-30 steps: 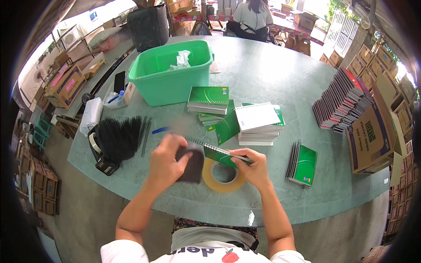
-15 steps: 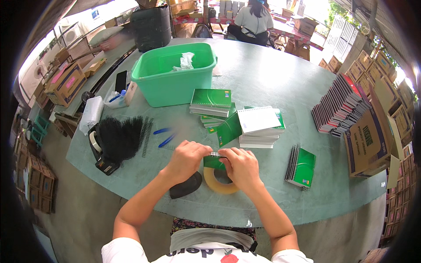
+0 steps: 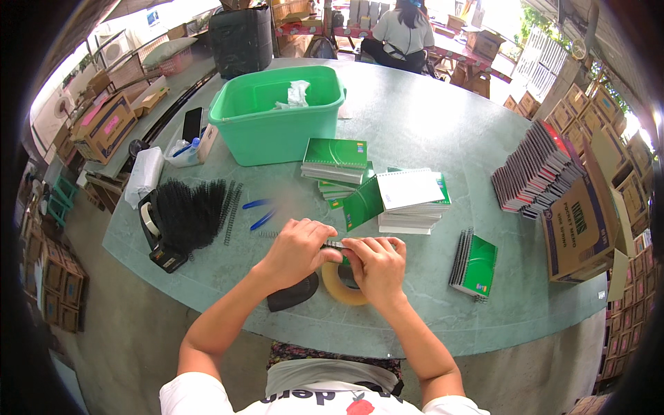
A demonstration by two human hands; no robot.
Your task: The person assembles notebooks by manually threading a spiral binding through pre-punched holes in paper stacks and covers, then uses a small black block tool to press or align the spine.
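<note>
My left hand (image 3: pixel 299 250) and my right hand (image 3: pixel 377 268) meet over the near part of the table, both closed on a small green notebook (image 3: pixel 345 260). Its top edge faces up between my fingertips, with a dark, coil-like line along it; most of the cover is hidden by my hands. Below them lies a roll of tan tape (image 3: pixel 335 289), partly covered by my right hand. Next to it, under my left wrist, is a black rounded object (image 3: pixel 294 294). Beyond my hands are stacked green notebooks (image 3: pixel 335 153) and an opened-over notebook showing a white page (image 3: pixel 408 189).
At left lie a heap of black spiral coils (image 3: pixel 190 214), a tape dispenser (image 3: pixel 166 257) and blue-handled pliers-like tool (image 3: pixel 261 218). A green tub (image 3: pixel 277 135) stands behind. Coil-bound green notebooks (image 3: pixel 478 265), a dark notebook stack (image 3: pixel 532 169) and a carton (image 3: pixel 579 232) are at right.
The notebook has tipped between my hands, so less of its green cover shows. My right hand has shifted and turned slightly; my left has barely moved.
</note>
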